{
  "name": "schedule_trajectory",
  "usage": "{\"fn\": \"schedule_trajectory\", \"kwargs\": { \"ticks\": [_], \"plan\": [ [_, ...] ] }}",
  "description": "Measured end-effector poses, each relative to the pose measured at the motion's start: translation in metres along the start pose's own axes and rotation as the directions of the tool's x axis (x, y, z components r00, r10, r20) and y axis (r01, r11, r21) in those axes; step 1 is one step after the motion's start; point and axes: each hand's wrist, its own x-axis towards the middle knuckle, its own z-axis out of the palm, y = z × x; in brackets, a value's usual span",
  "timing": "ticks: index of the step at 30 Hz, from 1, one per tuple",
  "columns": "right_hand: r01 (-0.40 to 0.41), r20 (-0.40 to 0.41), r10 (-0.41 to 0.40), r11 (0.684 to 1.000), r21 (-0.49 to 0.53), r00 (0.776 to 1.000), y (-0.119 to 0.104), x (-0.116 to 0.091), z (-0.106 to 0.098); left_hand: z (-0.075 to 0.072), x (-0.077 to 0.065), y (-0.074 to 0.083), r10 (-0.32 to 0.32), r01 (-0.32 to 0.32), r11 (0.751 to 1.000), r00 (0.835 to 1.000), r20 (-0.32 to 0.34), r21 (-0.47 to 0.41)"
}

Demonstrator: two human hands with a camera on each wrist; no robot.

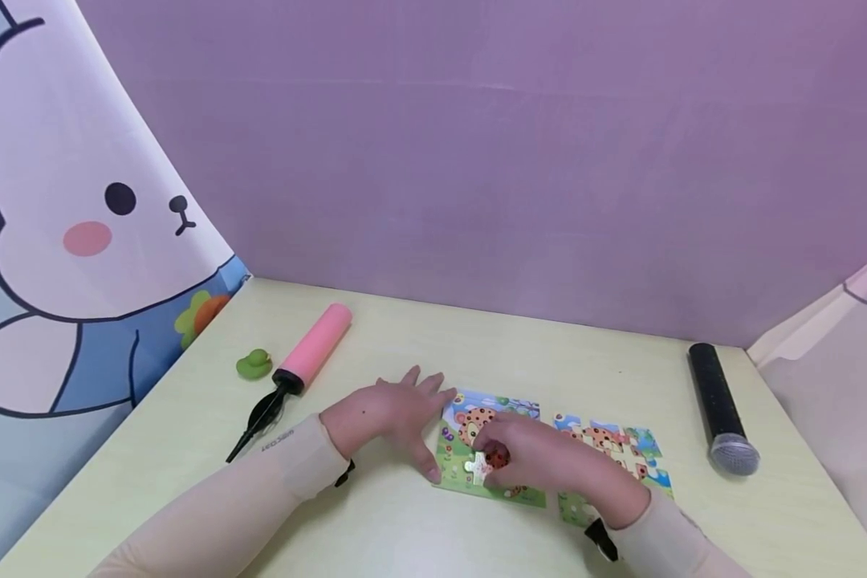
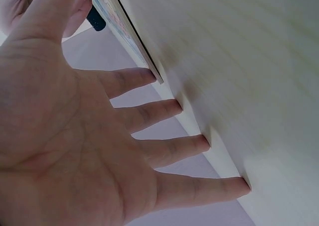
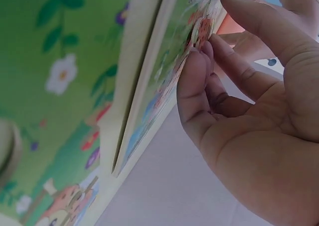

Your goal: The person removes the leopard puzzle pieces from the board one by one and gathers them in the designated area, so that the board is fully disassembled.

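A jigsaw puzzle board with a spotted cartoon leopard on green lies before me. My left hand spreads its straight fingers by the board's left side, thumb at the lower left corner; in the left wrist view the fingertips rest on the table and one touches the board's edge. My right hand bends over the board and pinches an orange spotted puzzle piece against it. Beside the fingers a pale piece-shaped gap shows. The right hand and wrist hide part of the picture.
A second puzzle with pale gaps lies to the right, partly under the right forearm. Farther right is a black microphone. On the left lie a pink hand pump and a green toy duck. A purple backdrop stands behind the table.
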Motion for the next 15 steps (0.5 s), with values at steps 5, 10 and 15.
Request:
{"fn": "schedule_trajectory", "kwargs": {
  "ticks": [5, 10, 15],
  "plan": [
    [0.009, 0.0, -0.009, 1.0, 0.015, 1.0, 0.0019, 0.0003, 0.0005, -0.0007, 0.0, 0.0006, -0.002, 0.002, 1.0, 1.0, 0.002, 0.003],
    [0.034, -0.013, -0.033, 0.999, 0.03, 0.999, 0.0035, -0.0001, 0.0016, -0.0007, -0.0004, 0.0002, -0.004, 0.004, 1.0, 1.0, 0.003, 0.012],
    [0.03, -0.026, -0.029, 0.999, 0.043, 0.999, 0.0029, -0.0016, 0.0028, -0.0004, 0.0003, -0.0004, 0.003, -0.003, 1.0, 1.0, 0.003, 0.014]
  ]
}}
